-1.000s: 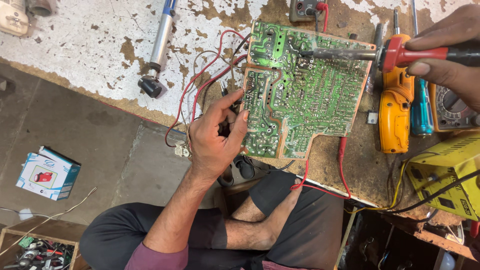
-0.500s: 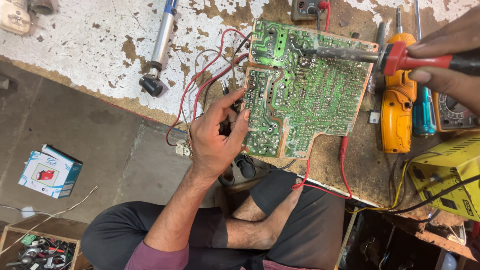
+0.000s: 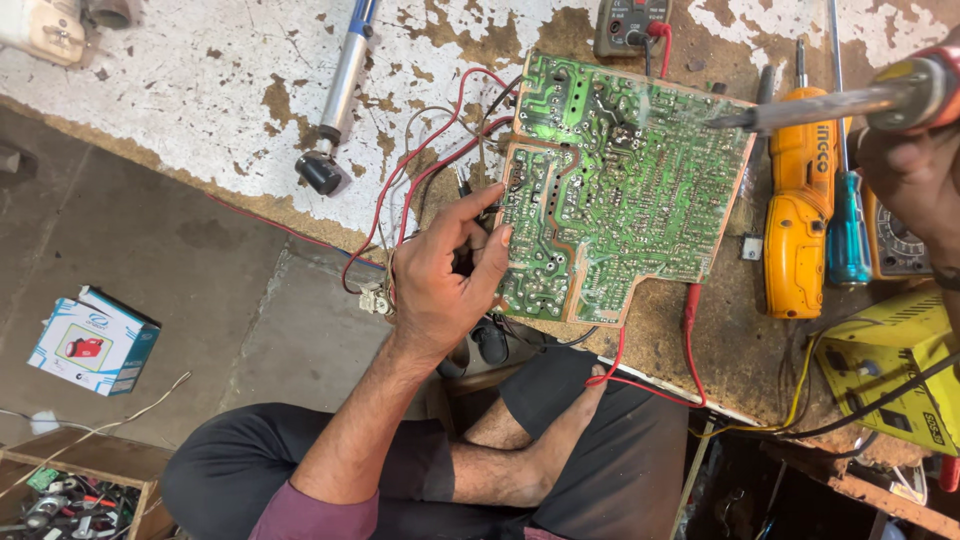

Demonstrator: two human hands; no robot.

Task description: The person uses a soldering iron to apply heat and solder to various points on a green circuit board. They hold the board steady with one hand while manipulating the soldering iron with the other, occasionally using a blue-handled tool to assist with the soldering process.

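Green circuit board (image 3: 615,190) lies solder side up on the worn, paint-flaked tabletop (image 3: 200,90), near edge overhanging the person's lap. Left hand (image 3: 440,280) sits at the board's left near corner: thumb and fingers closed around the edge, pinching it, steadying it. Red and black wires (image 3: 420,170) loop out from under the board just beside that hand, running left.

Right hand (image 3: 915,175) comes in from the right edge of the view, grip wrapped tight round the red handle of a soldering iron (image 3: 820,100). The iron's long axis runs roughly right to left, slightly tilted toward the near side, tip over the board's far right corner; faint smoke hangs there. Can't tell if the tip touches the board or sits just above it.

Key relation: the board lies left of the right hand, directly along the iron's axis; the tip is already at the board's right edge. Left hand is at the opposite side of the board, well apart from the tip.

Around: orange power screwdriver (image 3: 795,215) and teal screwdriver (image 3: 848,235) just right of the board, yellow box unit (image 3: 890,370) on the near right, multimeter (image 3: 630,25) at the far edge, blue-handled tool (image 3: 340,95) on the far left, small blue-white carton (image 3: 93,340) on the floor.
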